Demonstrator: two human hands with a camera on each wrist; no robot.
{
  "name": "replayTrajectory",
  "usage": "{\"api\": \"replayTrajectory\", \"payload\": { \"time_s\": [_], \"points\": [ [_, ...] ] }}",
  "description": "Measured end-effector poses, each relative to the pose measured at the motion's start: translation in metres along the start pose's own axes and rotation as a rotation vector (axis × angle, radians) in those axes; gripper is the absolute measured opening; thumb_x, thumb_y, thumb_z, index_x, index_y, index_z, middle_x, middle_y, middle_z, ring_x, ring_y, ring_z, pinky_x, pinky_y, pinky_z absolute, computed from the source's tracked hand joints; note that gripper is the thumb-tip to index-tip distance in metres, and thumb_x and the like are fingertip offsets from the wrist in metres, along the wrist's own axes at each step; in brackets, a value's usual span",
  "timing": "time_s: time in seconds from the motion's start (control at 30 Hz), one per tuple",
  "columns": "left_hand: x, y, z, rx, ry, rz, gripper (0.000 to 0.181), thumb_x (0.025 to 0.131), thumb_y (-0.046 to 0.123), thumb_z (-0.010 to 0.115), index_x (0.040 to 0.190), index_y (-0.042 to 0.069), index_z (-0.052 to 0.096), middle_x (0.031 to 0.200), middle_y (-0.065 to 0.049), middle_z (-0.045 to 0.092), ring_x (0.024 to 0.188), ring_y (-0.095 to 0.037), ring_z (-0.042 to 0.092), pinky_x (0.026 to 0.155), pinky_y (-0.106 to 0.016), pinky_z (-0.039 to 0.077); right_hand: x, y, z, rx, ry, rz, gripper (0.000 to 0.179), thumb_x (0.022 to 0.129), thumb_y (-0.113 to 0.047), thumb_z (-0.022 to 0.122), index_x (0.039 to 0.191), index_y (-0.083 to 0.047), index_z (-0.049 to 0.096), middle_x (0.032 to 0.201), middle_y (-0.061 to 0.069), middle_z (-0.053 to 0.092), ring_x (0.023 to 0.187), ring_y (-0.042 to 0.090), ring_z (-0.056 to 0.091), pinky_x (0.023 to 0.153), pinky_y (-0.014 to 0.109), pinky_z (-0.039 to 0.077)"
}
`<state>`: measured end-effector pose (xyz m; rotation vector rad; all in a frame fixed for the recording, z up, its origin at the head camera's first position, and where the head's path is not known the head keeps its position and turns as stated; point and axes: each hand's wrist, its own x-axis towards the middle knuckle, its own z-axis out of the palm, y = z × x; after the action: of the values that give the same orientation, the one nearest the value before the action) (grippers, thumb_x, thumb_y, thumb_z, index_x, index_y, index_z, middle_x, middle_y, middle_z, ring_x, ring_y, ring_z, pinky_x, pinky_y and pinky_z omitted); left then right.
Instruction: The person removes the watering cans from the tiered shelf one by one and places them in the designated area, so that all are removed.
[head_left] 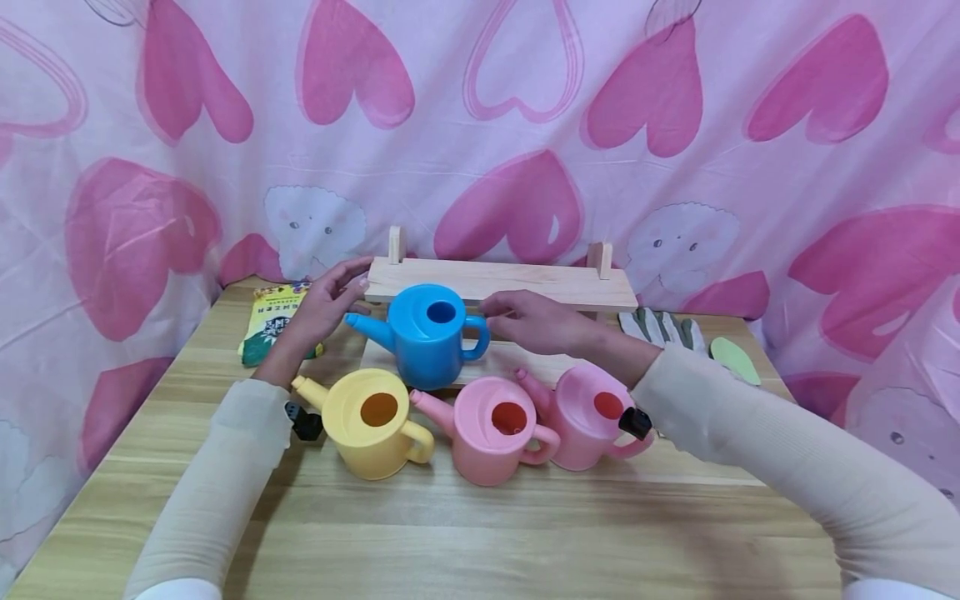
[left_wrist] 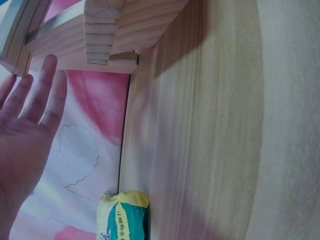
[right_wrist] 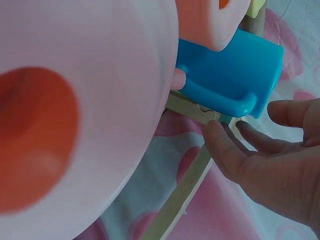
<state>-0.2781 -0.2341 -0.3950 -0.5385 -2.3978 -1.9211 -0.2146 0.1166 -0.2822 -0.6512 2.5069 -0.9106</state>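
Observation:
A blue watering can [head_left: 429,350] stands at a two-tier wooden rack [head_left: 502,282], its spout to the left. My left hand [head_left: 330,298] is by the rack's left end; in the left wrist view its fingers [left_wrist: 44,97] are straight, near the wood. Beside the blue can's handle is my right hand [head_left: 536,321], fingers loosely bent and not wrapped round the handle in the right wrist view. In front stand a yellow watering can [head_left: 360,450], a pink watering can [head_left: 483,458] and a second pink watering can [head_left: 573,433], which looms close in the right wrist view.
A yellow-green packet [head_left: 262,321] lies on the table left of the rack. To the right are striped gloves [head_left: 663,327] and a light green oval piece [head_left: 735,360]. A pink heart-print curtain [head_left: 517,200] hangs behind the wooden table [head_left: 487,542].

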Motion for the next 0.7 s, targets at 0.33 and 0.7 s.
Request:
{"api": "replayTrajectory", "payload": {
  "time_s": [0.33, 0.7],
  "points": [
    [0.0, 0.0, 0.001, -0.002, -0.012, -0.019, 0.054, 0.111, 0.025, 0.051, 0.16, 0.008, 0.036, 0.161, -0.015, 0.039, 0.139, -0.035, 0.046, 0.093, -0.039, 0.058, 0.013, 0.003, 0.007, 0.019, -0.067, -0.001, 0.044, 0.107, -0.018, 0.056, 0.149, -0.005, 0.054, 0.138, 0.014, 0.06, 0.117, 0.027, 0.057, 0.093, 0.038, 0.054],
    [0.0, 0.001, 0.0, 0.009, -0.011, -0.016, 0.055, 0.11, 0.03, 0.052, 0.16, 0.011, 0.037, 0.161, -0.012, 0.039, 0.14, -0.035, 0.046, 0.094, -0.038, 0.057, 0.018, 0.001, 0.01, 0.013, -0.084, -0.051, 0.04, 0.109, -0.016, 0.051, 0.147, -0.004, 0.056, 0.127, 0.016, 0.065, 0.105, 0.032, 0.059, 0.081, 0.031, 0.053]
  ]
}}
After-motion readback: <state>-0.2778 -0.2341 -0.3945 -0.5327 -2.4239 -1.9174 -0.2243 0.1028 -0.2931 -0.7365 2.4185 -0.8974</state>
